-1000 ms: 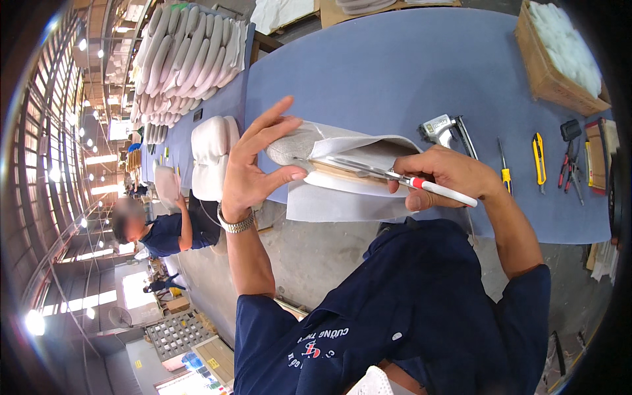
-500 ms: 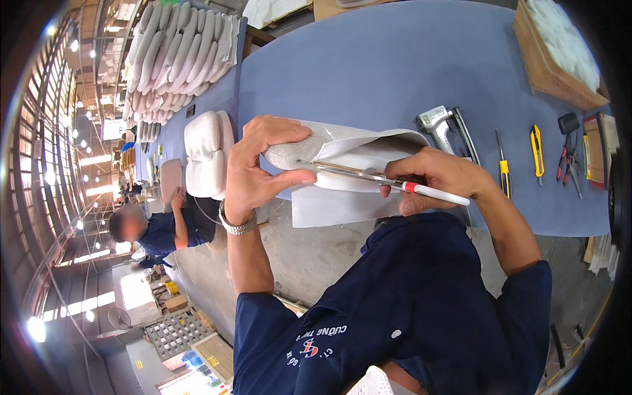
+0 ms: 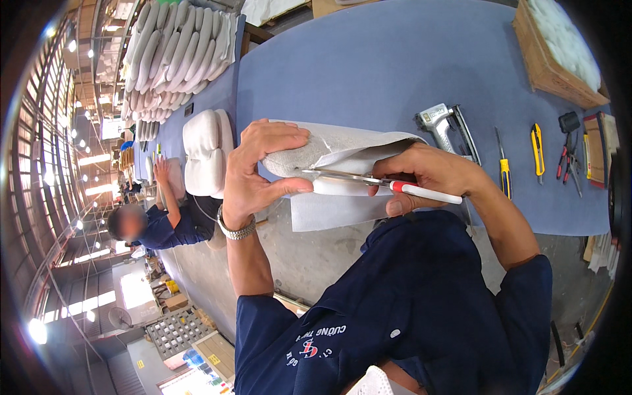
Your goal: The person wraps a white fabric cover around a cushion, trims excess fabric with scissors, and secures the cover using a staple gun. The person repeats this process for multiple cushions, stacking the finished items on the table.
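My left hand [image 3: 263, 164] grips the rounded left end of a grey fabric-covered pad [image 3: 296, 155], thumb on the near side and fingers over the far side. Loose light-grey cloth [image 3: 339, 210] hangs from the pad toward me, and another flap stands up along its far side. In my right hand [image 3: 421, 174] is a pair of scissors [image 3: 428, 191] with white and red handles. Their blades point left and lie against the cloth beside the pad, tips close to my left thumb. The blades look nearly closed together.
On the blue table [image 3: 395, 59] to the right lie a staple gun [image 3: 447, 128], a yellow screwdriver [image 3: 504, 171], a yellow cutter [image 3: 538, 151] and pliers [image 3: 567, 158]. A carton of white stuffing [image 3: 553, 72] stands far right. Stacked pads [image 3: 178, 46] and a co-worker [image 3: 171, 220] are at left.
The scissors have moved left along the cloth, their blades drawing closer together. My left hand keeps its grip on the pad. The co-worker's hand has shifted toward the far side.
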The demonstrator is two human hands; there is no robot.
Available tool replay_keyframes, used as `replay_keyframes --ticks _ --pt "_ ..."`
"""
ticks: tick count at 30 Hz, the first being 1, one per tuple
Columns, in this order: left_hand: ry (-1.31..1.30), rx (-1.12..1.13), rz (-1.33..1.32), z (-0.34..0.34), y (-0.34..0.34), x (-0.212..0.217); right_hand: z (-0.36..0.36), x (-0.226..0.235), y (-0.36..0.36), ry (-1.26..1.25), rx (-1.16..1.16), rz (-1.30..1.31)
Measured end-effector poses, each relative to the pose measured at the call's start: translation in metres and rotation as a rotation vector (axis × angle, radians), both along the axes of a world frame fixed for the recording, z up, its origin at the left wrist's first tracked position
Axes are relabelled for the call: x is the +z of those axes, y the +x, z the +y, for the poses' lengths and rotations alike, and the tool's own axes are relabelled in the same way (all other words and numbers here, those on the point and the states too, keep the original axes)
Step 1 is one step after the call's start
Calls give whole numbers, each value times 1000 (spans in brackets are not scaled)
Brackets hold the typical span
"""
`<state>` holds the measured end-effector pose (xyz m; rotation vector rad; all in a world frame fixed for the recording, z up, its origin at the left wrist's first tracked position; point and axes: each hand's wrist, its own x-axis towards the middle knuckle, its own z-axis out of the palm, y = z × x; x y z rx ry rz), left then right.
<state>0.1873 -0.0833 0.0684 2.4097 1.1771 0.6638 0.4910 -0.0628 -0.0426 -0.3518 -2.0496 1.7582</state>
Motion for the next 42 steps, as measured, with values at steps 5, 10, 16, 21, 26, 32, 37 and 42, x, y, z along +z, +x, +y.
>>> replay_keyframes --ticks 5,10,16,21,26,32,37,42 --pt "-14 11 24 -1 -1 1 0 0 -5 -49 4 11" --pt "-16 12 27 -1 -2 0 2 9 -6 -86 0 -63" --pt "-6 6 23 1 -3 -1 -4 0 -12 -58 -65 -62" --pt "-16 7 37 0 -1 1 -7 -5 -14 29 -143 27" --pt "-10 12 42 4 -4 0 -7 -3 -13 82 -136 26" --pt "-11 11 46 14 6 4 -11 1 -6 129 -234 15" --pt "24 10 54 30 16 3 -25 -13 19 182 -342 -36" --pt "47 93 -102 53 23 -3 -65 -83 110 -302 -800 -107"
